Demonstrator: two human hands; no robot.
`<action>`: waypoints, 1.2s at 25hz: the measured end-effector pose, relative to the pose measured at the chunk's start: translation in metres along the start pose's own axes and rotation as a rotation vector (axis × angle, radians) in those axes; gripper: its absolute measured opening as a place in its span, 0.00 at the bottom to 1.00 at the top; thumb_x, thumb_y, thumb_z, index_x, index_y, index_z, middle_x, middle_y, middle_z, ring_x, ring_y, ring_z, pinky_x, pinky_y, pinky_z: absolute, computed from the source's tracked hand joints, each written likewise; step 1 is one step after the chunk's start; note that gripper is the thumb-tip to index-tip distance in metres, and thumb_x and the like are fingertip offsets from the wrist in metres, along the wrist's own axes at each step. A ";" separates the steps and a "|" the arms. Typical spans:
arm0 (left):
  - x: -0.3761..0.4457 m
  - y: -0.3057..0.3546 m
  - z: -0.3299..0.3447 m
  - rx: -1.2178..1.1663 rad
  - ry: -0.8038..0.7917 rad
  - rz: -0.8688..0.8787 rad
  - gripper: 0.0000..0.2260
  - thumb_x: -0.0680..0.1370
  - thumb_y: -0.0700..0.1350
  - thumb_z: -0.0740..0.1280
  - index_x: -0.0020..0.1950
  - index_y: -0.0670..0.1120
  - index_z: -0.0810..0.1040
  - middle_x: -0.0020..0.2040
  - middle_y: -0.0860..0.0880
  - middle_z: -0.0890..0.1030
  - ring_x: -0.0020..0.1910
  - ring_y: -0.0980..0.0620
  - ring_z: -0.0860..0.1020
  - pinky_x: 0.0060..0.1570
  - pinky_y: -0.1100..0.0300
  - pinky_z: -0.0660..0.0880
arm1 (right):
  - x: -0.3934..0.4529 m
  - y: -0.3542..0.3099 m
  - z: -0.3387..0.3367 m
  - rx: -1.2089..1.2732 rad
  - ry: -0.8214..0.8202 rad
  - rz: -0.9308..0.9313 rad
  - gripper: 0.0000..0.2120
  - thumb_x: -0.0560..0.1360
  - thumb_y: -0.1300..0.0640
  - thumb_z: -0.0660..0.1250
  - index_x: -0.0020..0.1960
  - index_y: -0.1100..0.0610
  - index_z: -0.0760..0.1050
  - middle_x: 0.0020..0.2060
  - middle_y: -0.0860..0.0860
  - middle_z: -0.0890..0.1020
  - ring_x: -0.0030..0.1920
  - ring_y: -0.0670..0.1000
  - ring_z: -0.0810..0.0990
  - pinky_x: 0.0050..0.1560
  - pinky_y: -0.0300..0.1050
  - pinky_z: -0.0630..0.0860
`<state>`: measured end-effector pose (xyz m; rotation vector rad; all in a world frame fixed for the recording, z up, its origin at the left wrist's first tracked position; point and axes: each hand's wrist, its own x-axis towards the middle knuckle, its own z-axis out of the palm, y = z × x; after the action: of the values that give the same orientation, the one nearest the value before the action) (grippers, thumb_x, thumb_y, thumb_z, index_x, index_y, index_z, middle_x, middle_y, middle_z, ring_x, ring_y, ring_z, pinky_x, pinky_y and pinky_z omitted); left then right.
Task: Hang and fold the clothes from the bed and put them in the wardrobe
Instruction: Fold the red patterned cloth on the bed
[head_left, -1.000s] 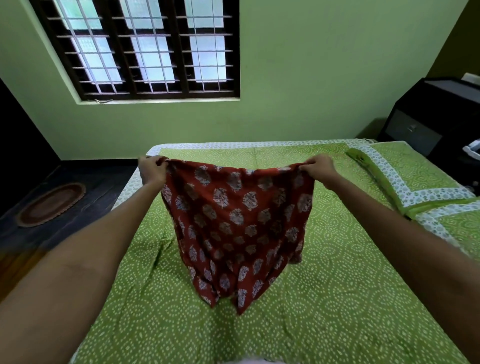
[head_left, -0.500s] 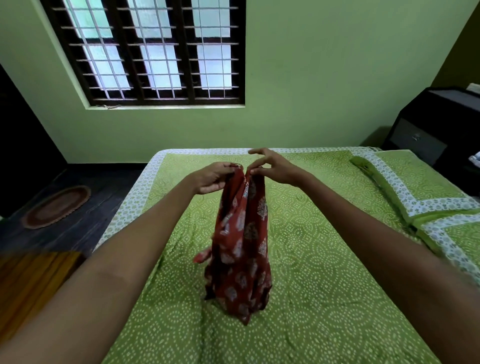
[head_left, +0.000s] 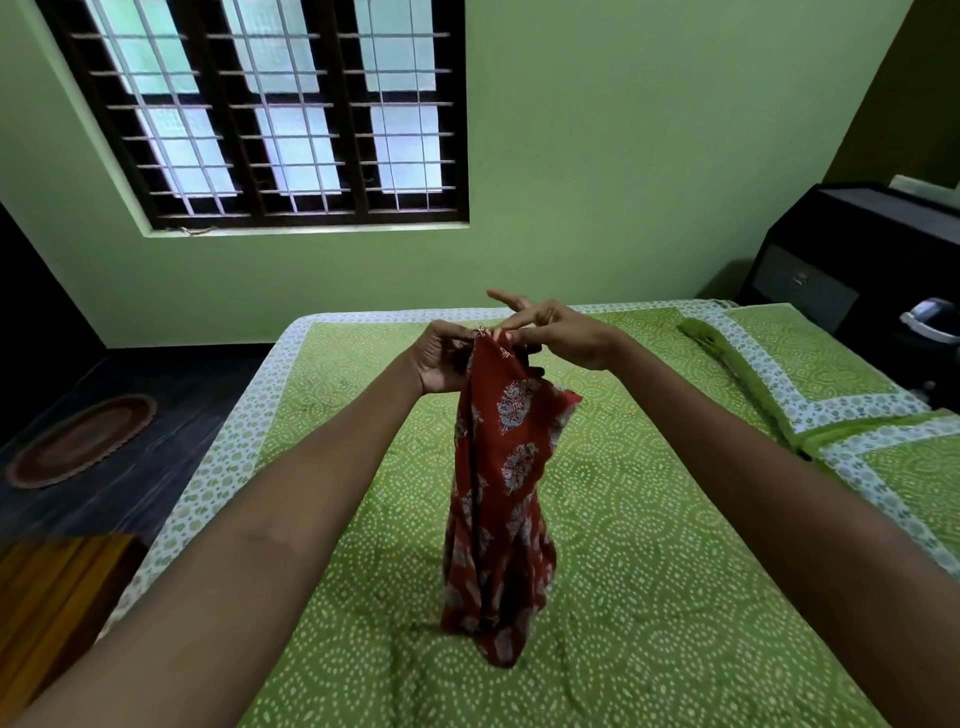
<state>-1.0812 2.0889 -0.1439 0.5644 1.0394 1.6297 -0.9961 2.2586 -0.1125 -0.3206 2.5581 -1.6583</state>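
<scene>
Red printed garment (head_left: 501, 499) hung doubled above the bed (head_left: 649, 571), its top edges pinched between left hand (head_left: 441, 358) and right hand (head_left: 558, 338), two right fingers straight. Folding looked half-finished; the wardrobe trip remained.

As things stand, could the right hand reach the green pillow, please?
Probably yes: the green pillow lies uncovered on the bed right of the right hand, nothing between them, but that hand pinches the red printed garment.
</scene>
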 end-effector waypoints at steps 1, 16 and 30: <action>0.004 -0.002 0.001 -0.012 -0.030 -0.008 0.24 0.51 0.43 0.79 0.46 0.40 0.84 0.41 0.43 0.83 0.43 0.48 0.82 0.46 0.59 0.79 | -0.001 -0.001 -0.001 0.019 -0.013 0.004 0.11 0.76 0.66 0.64 0.49 0.55 0.83 0.76 0.50 0.57 0.69 0.40 0.59 0.67 0.45 0.58; -0.002 0.026 -0.036 0.746 0.600 0.246 0.05 0.71 0.29 0.68 0.46 0.32 0.79 0.35 0.51 0.81 0.36 0.61 0.78 0.42 0.70 0.74 | -0.039 0.109 -0.003 -0.958 -0.026 0.385 0.22 0.75 0.52 0.67 0.67 0.54 0.72 0.69 0.50 0.69 0.69 0.53 0.66 0.65 0.54 0.58; -0.007 0.048 -0.054 1.483 0.524 0.430 0.10 0.67 0.37 0.76 0.47 0.36 0.84 0.39 0.47 0.79 0.34 0.65 0.75 0.36 0.74 0.68 | -0.030 0.042 -0.076 -0.846 0.260 0.225 0.12 0.71 0.58 0.72 0.52 0.63 0.82 0.37 0.65 0.82 0.29 0.51 0.67 0.28 0.41 0.59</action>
<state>-1.1465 2.0612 -0.1294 1.4042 2.6524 1.0784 -0.9861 2.3496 -0.1203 0.1598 3.2081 -0.5004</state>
